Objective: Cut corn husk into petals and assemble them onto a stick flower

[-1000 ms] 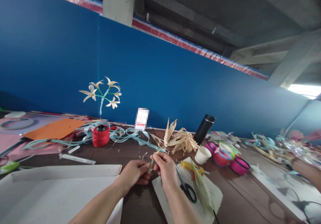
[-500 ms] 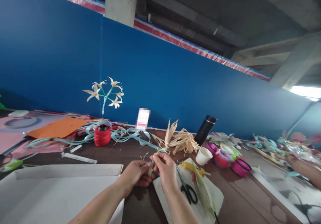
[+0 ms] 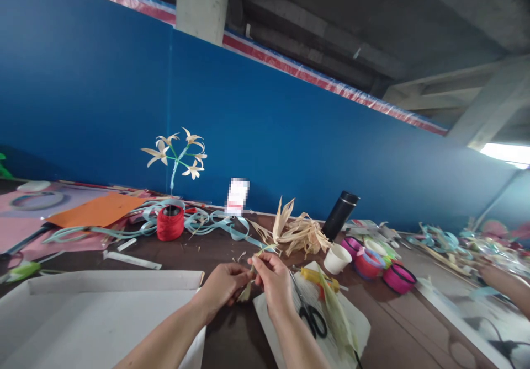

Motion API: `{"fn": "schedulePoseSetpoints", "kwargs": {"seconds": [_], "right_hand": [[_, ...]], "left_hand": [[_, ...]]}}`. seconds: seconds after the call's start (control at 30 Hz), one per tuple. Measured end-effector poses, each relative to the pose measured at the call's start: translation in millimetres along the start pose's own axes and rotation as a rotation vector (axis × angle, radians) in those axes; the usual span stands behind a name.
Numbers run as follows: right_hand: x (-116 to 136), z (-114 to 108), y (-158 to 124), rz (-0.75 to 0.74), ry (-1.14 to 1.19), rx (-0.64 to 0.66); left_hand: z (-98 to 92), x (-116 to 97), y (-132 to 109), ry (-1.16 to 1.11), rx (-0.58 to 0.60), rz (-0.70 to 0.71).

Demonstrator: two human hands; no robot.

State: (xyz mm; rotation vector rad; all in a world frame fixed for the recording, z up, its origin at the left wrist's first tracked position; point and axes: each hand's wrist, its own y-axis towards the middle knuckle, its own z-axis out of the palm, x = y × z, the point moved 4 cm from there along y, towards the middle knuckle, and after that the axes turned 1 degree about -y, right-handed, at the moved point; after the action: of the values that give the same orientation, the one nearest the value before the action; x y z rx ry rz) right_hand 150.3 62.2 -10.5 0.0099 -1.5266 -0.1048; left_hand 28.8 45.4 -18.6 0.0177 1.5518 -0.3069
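My left hand point(image 3: 226, 285) and my right hand point(image 3: 273, 276) meet at the middle of the table, fingertips pinched close together. Between them is a narrow pale-green corn husk strip point(image 3: 245, 293); one end hangs below the fingers and a thin end sticks out above my right fingertips. Part of it is hidden by the fingers. Beside my right forearm, black-handled scissors point(image 3: 313, 320) lie on a white sheet point(image 3: 354, 316), along with a wider green corn husk point(image 3: 337, 308) and a yellow glue gun point(image 3: 317, 275). Dried corn husks point(image 3: 304, 234) are heaped beyond my hands.
An open white box point(image 3: 103, 319) occupies the left front. Further back are a red spool point(image 3: 170, 224), light-blue ribbon point(image 3: 236, 230) and a husk-flower stem point(image 3: 176, 162). A black bottle point(image 3: 340, 214), a white cup point(image 3: 337, 258) and tape rolls point(image 3: 399, 278) stand right. Another person's arm point(image 3: 503, 282) reaches in at far right.
The strip's lower end has turned and now hangs lower, flared below my left fingers. My left fingers have shifted their hold and come closer to my right fingertips.
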Motion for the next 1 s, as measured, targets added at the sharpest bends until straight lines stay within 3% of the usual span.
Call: {"fn": "schedulePoseSetpoints", "kwargs": {"seconds": [0.47, 0.57, 0.67, 0.83, 1.0], "right_hand": [[-4.8, 0.2, -1.6, 0.145, 0.172, 0.049], [-5.9, 4.5, -3.7, 0.187, 0.137, 0.117], [-2.7, 10.0, -6.4, 0.157, 0.087, 0.168], [2.7, 8.5, -7.5, 0.076, 0.000, 0.078], [-0.9, 6.4, -3.6, 0.061, -0.039, 0.101]], "left_hand": [[-6.4, 1.2, 4.1, -0.011, -0.085, 0.066], [-8.1, 2.6, 3.9, -0.007, -0.100, 0.079], [-9.6, 4.1, 3.5, 0.023, -0.122, 0.080], [-10.3, 3.0, 3.2, 0.087, -0.131, 0.109], [-13.1, 7.1, 6.2, 0.129, -0.123, 0.129]]}}
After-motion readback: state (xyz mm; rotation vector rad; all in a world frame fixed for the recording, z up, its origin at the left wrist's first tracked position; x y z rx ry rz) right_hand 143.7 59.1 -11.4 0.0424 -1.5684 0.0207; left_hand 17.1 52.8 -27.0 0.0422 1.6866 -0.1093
